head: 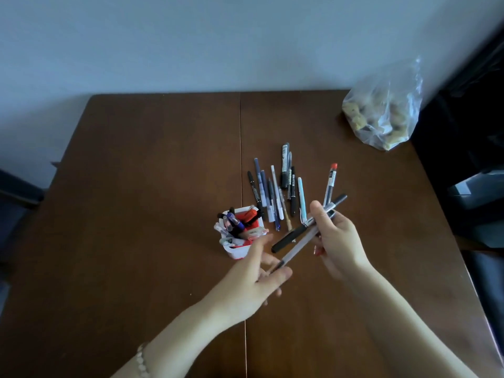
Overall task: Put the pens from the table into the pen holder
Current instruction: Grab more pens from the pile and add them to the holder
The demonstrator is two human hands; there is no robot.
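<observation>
A wide brown table (136, 214) fills the view, seen from above, with a clear plastic bag (381, 110) of yellowish lumps at its far right corner. Two bare forearms reach in from below. The right hand (341, 241) has its grip pressed around a small bundle of pens (300, 234), a black one, a pale grey one and a red-capped one, which fan out to both sides of the fist. The left hand (256, 274), with a bead bracelet at the wrist, has its fingers spread and loose, and the lower tip of the grey pen rests against them; it does not appear to be pinching anything. Just beyond the left hand stands the pen holder (238, 251), a small white and red cup already crowded with pens. About a dozen loose pens (275, 192) lie side by side on the table just right of the holder. The step seems best done by taking one pen at a time, turning it upright, and sliding it into a gap so the full cup does not tip.
</observation>
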